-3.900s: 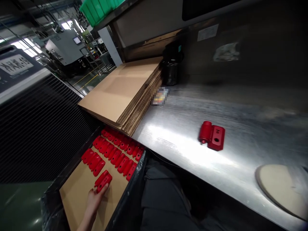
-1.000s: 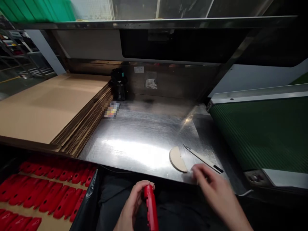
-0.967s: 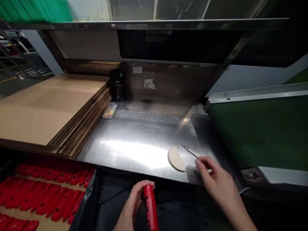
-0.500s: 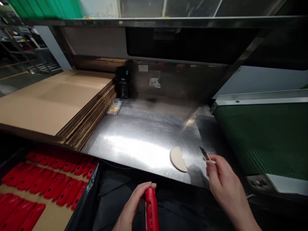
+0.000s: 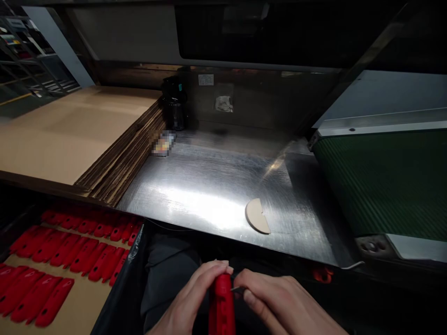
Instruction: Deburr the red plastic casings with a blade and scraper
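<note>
Upright over my lap, a red plastic part (image 5: 222, 304) is gripped by my left hand (image 5: 195, 298), its fingertips over the top end. My right hand (image 5: 272, 298) is closed on a small dark blade (image 5: 238, 290), whose tip meets the right side of the red part near its top. Most of the blade and any handle are hidden by the fingers. Beyond the hands, a beige half-round piece (image 5: 257, 216) with a small notch lies on the metal table (image 5: 209, 172).
On the left stands a stack of cardboard sheets (image 5: 80, 130), with a black container (image 5: 173, 104) beside it. Below, a box lined with dark plastic (image 5: 120, 279) holds rows of red parts (image 5: 56, 300). A green conveyor belt (image 5: 387, 181) runs along the right.
My right hand has come left and down from above the table, bringing the blade to the red part. My left hand still holds that part. The view has tilted down slightly.
</note>
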Demonstrator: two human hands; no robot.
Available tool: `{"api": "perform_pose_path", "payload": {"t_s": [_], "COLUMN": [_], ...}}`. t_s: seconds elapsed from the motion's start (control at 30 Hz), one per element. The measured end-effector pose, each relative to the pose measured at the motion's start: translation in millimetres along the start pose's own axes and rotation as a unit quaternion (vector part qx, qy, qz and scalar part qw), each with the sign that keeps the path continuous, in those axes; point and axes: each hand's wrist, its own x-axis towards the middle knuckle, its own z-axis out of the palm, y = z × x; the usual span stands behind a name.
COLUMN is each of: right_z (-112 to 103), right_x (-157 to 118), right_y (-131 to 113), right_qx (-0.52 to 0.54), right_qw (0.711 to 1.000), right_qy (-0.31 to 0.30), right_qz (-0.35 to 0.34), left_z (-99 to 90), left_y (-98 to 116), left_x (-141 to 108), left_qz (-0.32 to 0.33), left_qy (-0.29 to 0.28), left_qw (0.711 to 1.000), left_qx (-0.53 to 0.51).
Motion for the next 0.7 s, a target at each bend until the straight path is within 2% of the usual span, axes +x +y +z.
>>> {"api": "perform_pose_path", "payload": {"t_s": [0.23, 0.7], "right_z": [5.3, 10.9], "right_x": [7.5, 2.0], "right_y": [1.6, 6.2], "right_qx": [-0.064, -0.196], "right_qw": [0.997, 0.980], "right_qy": [-0.029, -0.004], "right_qz": [0.031, -0.018], "left_z": [0.4, -3.0], "left_y": [3.5, 10.7], "left_x": [2.6, 3.4], "left_qz": [0.019, 0.028], "left_qy": [0.013, 0.026], "left_qw": [0.999, 0.996], "left_qx": [0.040, 0.075]}}
